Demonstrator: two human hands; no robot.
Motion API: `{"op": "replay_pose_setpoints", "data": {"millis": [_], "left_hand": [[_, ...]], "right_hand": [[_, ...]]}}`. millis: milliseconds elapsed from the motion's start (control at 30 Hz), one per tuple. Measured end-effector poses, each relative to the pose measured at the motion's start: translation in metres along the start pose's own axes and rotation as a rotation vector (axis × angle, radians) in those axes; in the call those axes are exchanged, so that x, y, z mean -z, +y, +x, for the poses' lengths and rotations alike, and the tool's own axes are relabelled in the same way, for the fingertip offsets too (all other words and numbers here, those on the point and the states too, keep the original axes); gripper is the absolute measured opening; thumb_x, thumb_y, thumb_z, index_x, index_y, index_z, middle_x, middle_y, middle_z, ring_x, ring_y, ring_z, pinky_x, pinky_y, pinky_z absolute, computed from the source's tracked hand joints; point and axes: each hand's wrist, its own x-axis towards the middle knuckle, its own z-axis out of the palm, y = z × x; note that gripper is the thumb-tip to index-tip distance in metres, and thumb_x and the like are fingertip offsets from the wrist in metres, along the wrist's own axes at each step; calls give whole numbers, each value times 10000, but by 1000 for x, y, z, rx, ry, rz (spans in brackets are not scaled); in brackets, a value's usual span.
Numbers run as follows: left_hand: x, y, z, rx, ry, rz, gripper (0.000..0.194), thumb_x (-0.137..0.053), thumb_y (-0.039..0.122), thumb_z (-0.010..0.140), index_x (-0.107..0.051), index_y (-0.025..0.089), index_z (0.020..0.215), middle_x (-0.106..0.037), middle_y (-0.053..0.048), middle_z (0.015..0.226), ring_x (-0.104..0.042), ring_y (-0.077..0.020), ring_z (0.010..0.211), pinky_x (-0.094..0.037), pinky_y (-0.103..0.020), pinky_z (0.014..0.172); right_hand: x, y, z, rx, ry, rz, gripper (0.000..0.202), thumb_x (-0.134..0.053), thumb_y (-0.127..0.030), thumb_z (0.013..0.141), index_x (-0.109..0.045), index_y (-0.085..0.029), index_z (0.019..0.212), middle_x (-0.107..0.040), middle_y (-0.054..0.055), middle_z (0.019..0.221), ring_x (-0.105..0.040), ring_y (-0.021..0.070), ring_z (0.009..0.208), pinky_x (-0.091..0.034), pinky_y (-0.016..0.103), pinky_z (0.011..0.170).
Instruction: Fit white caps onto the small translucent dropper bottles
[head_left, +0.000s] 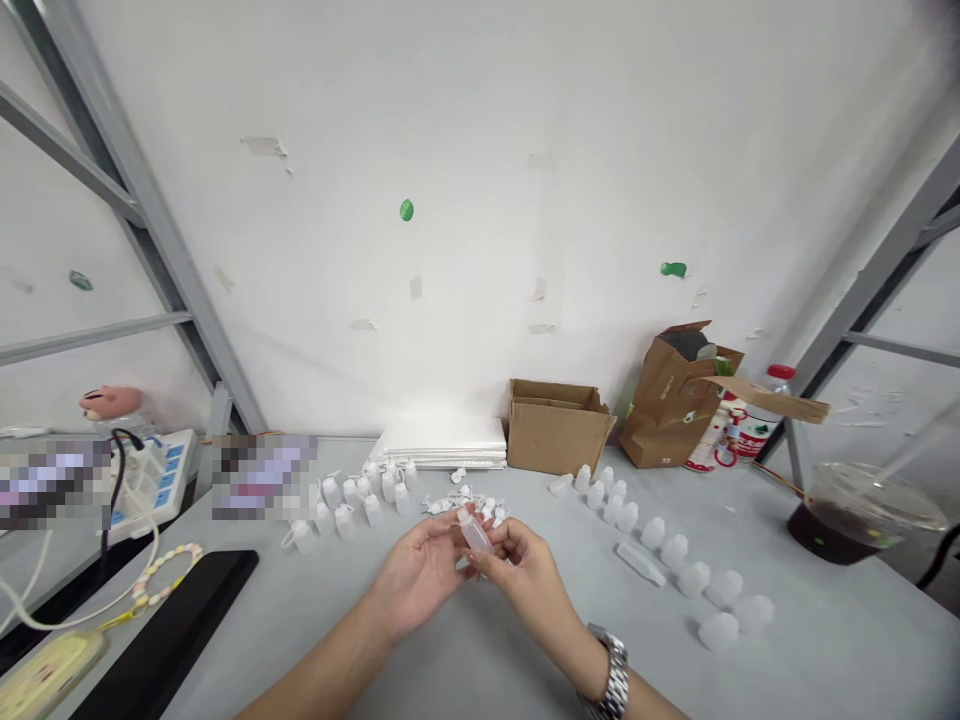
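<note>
Pale, tape-marked wall (465, 120) fills the upper frame, and below it stretches a grey worktop (300, 590) with small bottles on both sides. At lower centre, a person holds one translucent bottle (478, 535) above the worktop, tilted, its narrow end pointing up and to the left. The right hand (525, 560), with a metal watch (616, 675) at the wrist, pinches the bottle's lower body between thumb and fingers. The left hand (424, 575) lies turned up, its fingers reaching in around the neck; how firmly they press, I cannot tell. Just beyond, at the centre, lies a loose heap of white caps (491, 508). Left of centre stand bottles with white tops (373, 512), some showing loops; toward the lower right runs a line of bottles without white tops (654, 533), with another bottle (640, 563) lying on its side near them. From this, I judge the step in hand to be work at the neck of the held bottle, probably seating a cap, though the tip is too small to confirm it. Pressing it home would call for a steady right-hand pinch and the left fingers square over the neck.
</note>
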Motion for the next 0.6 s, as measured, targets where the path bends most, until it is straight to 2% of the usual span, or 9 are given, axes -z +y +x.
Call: {"op": "replay_pose_setpoints", "data": {"millis": [167,400,600], "left_hand": [[-1,1,0,9,-19,-2,236,-391,160,796,-616,140,862,-641,-71,824,-552,-179,757,-363,-333,729],[0,2,0,20,76,-15,180,-446,128,745,-614,138,812,-634,-50,773,-545,-158,690,-362,-319,702],[-3,3,-2,-4,52,15,191,-482,124,721,-634,149,835,-629,-47,792,-545,-161,696,-371,-319,681]], "right_hand": [[1,2,2,-23,-1,57,196,-678,-274,644,-509,-175,635,-563,-24,574,-570,163,562,-404,258,550],[1,3,2,-10,15,-32,167,-679,-269,655,-554,-158,650,-615,-3,585,-523,136,552,-378,239,543],[4,3,9,-93,-89,161,320,-754,-396,558,-544,-159,605,-576,-32,508,-499,112,482,-367,229,510]]}}
